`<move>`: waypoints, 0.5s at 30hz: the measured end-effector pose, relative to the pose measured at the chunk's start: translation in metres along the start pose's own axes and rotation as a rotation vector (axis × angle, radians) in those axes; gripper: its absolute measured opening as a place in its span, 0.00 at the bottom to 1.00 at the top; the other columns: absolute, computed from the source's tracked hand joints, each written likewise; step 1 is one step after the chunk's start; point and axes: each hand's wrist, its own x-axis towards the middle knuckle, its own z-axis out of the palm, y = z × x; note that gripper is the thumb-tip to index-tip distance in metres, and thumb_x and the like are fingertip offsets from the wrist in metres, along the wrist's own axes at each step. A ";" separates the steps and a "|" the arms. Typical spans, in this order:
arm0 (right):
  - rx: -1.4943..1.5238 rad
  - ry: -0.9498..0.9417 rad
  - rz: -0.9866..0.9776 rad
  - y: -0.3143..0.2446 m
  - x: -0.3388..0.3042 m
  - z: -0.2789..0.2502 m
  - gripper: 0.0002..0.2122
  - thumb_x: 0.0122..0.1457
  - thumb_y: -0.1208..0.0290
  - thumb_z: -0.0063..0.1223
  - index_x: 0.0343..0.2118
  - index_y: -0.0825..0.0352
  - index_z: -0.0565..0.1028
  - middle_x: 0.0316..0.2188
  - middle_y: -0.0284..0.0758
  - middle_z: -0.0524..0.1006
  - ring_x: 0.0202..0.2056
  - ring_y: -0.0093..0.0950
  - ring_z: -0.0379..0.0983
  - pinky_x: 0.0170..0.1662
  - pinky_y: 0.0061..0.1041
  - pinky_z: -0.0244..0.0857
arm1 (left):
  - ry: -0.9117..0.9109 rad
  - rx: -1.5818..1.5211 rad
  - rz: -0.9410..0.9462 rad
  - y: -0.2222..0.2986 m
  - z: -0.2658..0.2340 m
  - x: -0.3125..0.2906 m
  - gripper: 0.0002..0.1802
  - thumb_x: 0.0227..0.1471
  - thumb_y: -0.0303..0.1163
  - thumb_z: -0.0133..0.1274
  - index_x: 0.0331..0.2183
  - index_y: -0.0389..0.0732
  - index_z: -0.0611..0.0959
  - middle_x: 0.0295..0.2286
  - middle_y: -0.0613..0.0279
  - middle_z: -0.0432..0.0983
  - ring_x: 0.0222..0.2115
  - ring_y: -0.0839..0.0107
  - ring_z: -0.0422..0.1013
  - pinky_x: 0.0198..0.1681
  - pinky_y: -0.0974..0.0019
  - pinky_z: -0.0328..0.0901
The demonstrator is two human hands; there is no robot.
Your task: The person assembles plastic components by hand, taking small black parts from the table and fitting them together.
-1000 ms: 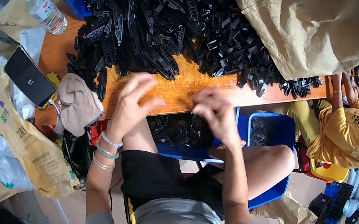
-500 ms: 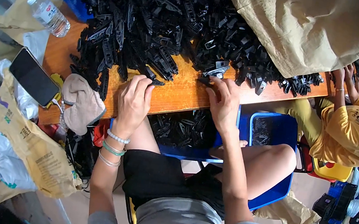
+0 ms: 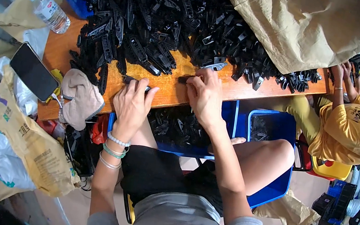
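Note:
At the front edge of the wooden table (image 3: pixel 169 94), my left hand (image 3: pixel 131 107) is closed on a slim black plastic part (image 3: pixel 128 79), whose ends show past my fingers. To its right, my right hand (image 3: pixel 205 97) pinches a small black plastic piece (image 3: pixel 182 79) just above the wood, its far side covered by my fingers. Beyond both hands spreads a big heap of black plastic parts (image 3: pixel 143 16). One of them, a glossy part (image 3: pixel 215 66), lies right by my right fingertips.
Below the table edge stands a blue bin (image 3: pixel 183 150) of black parts, with another blue bin (image 3: pixel 279 188) to its right. A phone (image 3: pixel 34 71), cloth (image 3: pixel 80 93) and water bottle (image 3: pixel 53 15) lie left. Brown paper (image 3: pixel 303 28) covers the far right; a person (image 3: pixel 351 127) works there.
My right hand has moved left, closer to my left hand, carrying its small piece. My left hand has drawn slightly nearer to me with its part.

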 end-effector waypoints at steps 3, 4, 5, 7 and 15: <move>0.027 -0.091 -0.021 -0.008 -0.003 0.001 0.07 0.47 0.77 0.61 0.29 0.69 0.75 0.35 0.38 0.73 0.40 0.39 0.69 0.44 0.34 0.62 | 0.018 -0.026 -0.032 -0.005 -0.008 -0.009 0.11 0.53 0.38 0.57 0.35 0.42 0.77 0.27 0.54 0.74 0.25 0.52 0.73 0.27 0.54 0.67; 0.030 -0.095 -0.018 -0.010 -0.004 0.004 0.07 0.47 0.77 0.61 0.29 0.69 0.75 0.35 0.38 0.73 0.40 0.39 0.69 0.44 0.34 0.62 | 0.023 -0.030 -0.052 -0.006 -0.011 -0.011 0.10 0.53 0.36 0.56 0.35 0.43 0.77 0.27 0.54 0.74 0.26 0.51 0.73 0.27 0.53 0.67; 0.043 -0.129 0.005 -0.011 -0.004 0.007 0.07 0.48 0.77 0.61 0.29 0.69 0.75 0.36 0.38 0.73 0.41 0.39 0.69 0.44 0.35 0.62 | -0.007 -0.083 -0.091 -0.008 -0.012 -0.014 0.08 0.53 0.34 0.55 0.34 0.43 0.77 0.27 0.54 0.73 0.26 0.51 0.73 0.28 0.53 0.67; 0.012 -0.075 -0.066 -0.013 0.001 0.011 0.06 0.48 0.78 0.61 0.27 0.69 0.73 0.35 0.39 0.73 0.37 0.39 0.71 0.40 0.34 0.65 | 0.011 -0.094 -0.101 -0.014 -0.011 -0.019 0.08 0.53 0.34 0.55 0.34 0.42 0.77 0.27 0.54 0.73 0.26 0.51 0.73 0.29 0.53 0.67; 0.821 -0.185 0.555 -0.014 0.000 0.000 0.18 0.54 0.80 0.59 0.50 0.68 0.74 0.38 0.35 0.74 0.37 0.19 0.74 0.41 0.17 0.69 | -0.013 -0.466 0.017 -0.003 -0.015 -0.015 0.16 0.45 0.23 0.61 0.39 0.35 0.78 0.30 0.52 0.72 0.30 0.56 0.70 0.35 0.58 0.67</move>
